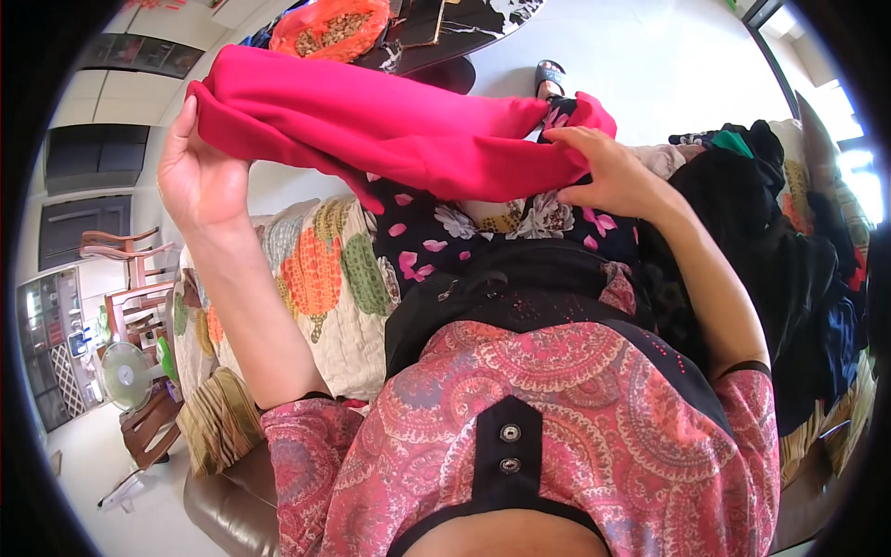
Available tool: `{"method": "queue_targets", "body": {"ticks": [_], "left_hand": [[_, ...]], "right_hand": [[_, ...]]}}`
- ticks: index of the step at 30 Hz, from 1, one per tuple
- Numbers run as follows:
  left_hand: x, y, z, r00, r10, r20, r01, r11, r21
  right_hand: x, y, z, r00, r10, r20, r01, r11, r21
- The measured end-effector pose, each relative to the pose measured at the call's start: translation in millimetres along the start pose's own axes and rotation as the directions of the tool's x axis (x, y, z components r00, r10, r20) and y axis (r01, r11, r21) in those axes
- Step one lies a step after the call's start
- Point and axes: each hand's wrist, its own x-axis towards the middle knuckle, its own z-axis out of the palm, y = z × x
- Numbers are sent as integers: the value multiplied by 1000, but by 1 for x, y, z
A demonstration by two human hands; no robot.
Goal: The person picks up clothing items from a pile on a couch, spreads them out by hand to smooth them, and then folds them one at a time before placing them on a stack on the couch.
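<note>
A bright pink garment (362, 118) is stretched out in the air above my lap, between my two hands. My left hand (205, 170) pinches its left end, with the thumb in front and the fingers hidden behind the cloth. At the other end, my right hand (612, 170) grips the lower edge between thumb and fingers. The cloth hangs in loose folds, and one corner droops near the middle. Under it, dark floral trousers (424, 244) cover my legs. What kind of garment it is, I cannot tell.
I sit on a sofa spread with a patterned quilt (313, 278). Dark clothes (752, 209) are heaped to my right. Ahead stands a dark table (459, 35) bearing a red plastic bag (330, 35) of nuts or similar. An electric fan (127, 376) and wooden chairs (132, 278) are at left.
</note>
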Motion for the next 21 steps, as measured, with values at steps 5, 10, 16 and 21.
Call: {"method": "queue_targets", "body": {"ticks": [5, 10, 16, 21], "left_hand": [[18, 26, 0, 978, 55, -202, -45, 998, 52], [47, 26, 17, 776, 339, -532, -235, 938, 254], [80, 71, 18, 895, 99, -435, -140, 988, -62], [122, 64, 42, 795, 265, -545, -172, 961, 217]], "right_hand": [[13, 37, 25, 997, -3, 74, 6, 999, -41], [24, 48, -16, 985, 152, -79, -124, 952, 281], [13, 29, -123, 793, 133, -594, -11, 979, 205], [-11, -30, -147, 953, 291, -86, -243, 902, 357]]}}
